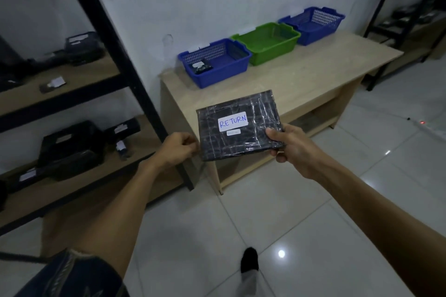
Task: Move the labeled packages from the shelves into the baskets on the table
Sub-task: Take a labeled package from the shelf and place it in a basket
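Note:
A flat black package (255,108) wrapped in shiny tape carries a white label reading RETURN. My right hand (290,144) grips its lower right corner, thumb on top. My left hand (178,149) is closed at the package's left edge; whether it grips the edge I cannot tell. The package hangs in front of the light wooden table (321,75). Against the wall on the table stand three baskets: a near blue basket (224,69) with a small package in it, a green basket (272,49) and a far blue basket (316,29).
A black-framed shelf unit (106,38) on the left holds several black labeled packages on two wooden shelves. A second dark shelf (407,19) stands at the far right. My foot (249,260) is on the white tiled floor.

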